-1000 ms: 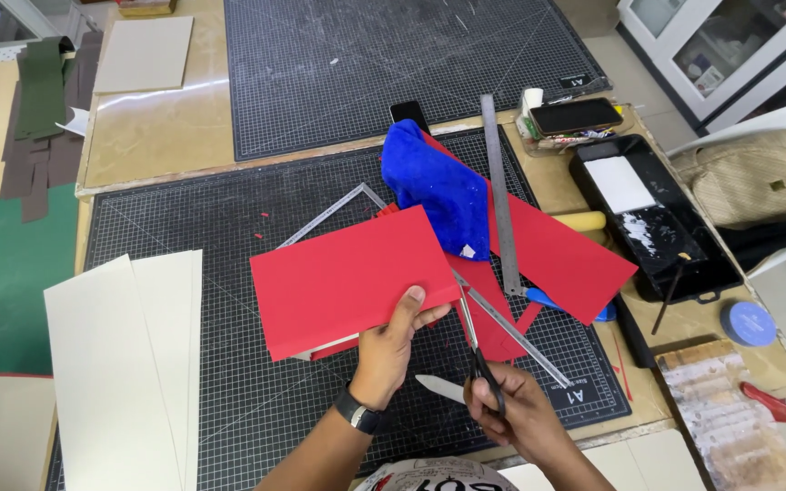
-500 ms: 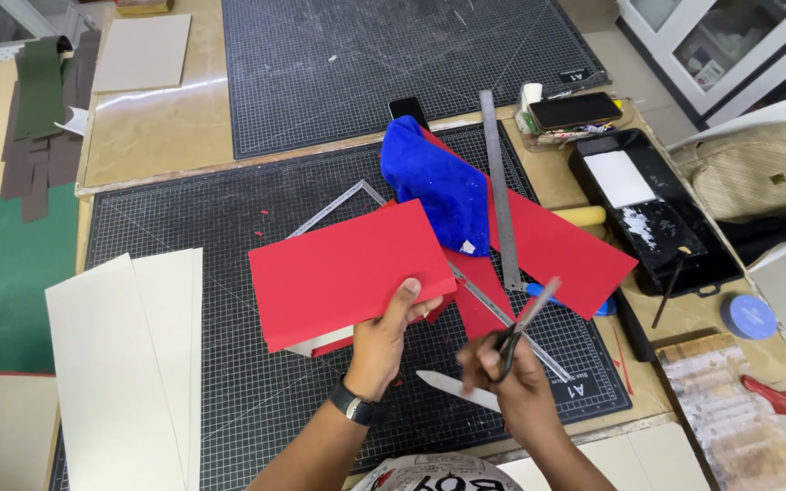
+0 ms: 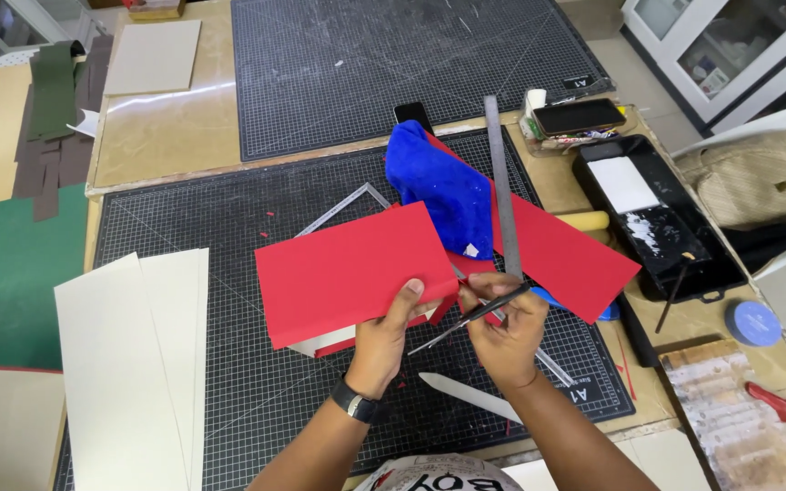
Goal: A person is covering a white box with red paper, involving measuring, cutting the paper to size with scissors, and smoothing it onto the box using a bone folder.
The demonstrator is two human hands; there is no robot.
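Observation:
My left hand (image 3: 387,335) grips the lower right corner of a red covered board (image 3: 349,269), thumb on top, lifting it above the cutting mat (image 3: 211,218). My right hand (image 3: 502,338) holds dark scissors (image 3: 471,316) with the blades pointing left toward that corner. Right behind the hands lie a loose red paper sheet (image 3: 564,256), a crumpled blue cloth (image 3: 440,187) and a long steel ruler (image 3: 502,193). A white bone folder (image 3: 462,396) lies on the mat below my right hand.
Cream boards (image 3: 135,364) lie at the left of the mat, green paper (image 3: 11,273) beyond them. A metal square (image 3: 338,207) pokes out behind the red board. At right sit a black tray (image 3: 655,220) with a white sheet, a phone (image 3: 580,116), a blue lid (image 3: 751,322).
My right hand has lifted and swung the scissors up from the mat to the red board's corner, blades now lying nearly level. The left hand keeps its hold on the board.

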